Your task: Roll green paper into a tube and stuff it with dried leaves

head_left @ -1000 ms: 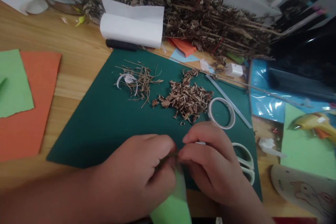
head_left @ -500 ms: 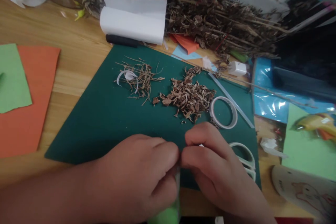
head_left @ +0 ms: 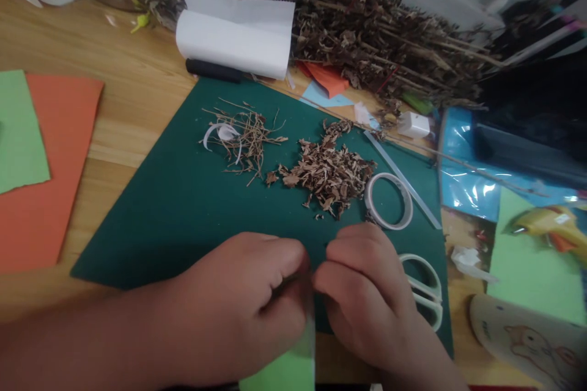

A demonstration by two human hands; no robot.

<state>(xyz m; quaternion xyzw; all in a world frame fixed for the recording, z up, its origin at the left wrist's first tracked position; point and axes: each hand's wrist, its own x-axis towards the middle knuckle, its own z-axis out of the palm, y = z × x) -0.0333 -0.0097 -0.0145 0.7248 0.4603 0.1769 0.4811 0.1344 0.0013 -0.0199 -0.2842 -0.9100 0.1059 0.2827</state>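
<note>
My left hand (head_left: 247, 305) is closed on a sheet of light green paper (head_left: 284, 372), which shows below the thumb and runs off the bottom of the view. A thin pale strip lines the paper's right edge. Close beside it, my right hand (head_left: 367, 293) has its fingers curled and pinched at the top of that edge; what they hold is hidden. Ahead of both hands, crumbled dry leaves (head_left: 332, 174) and a small heap of dry stems (head_left: 254, 140) with curled white strips lie on a dark green mat (head_left: 169, 214).
A tape roll (head_left: 409, 208), a pale flat stick (head_left: 403, 180) and pale-handled scissors (head_left: 426, 303) lie at right. Beyond them are a yellow glue gun (head_left: 550, 223) and a cup (head_left: 527, 336). A white paper roll (head_left: 233, 40) and dried plants (head_left: 389, 43) line the back. Orange paper (head_left: 68, 165) lies left.
My right fingers have curled in more tightly, and the left thumb has shifted. More of the green paper shows below my left hand. The view has moved slightly.
</note>
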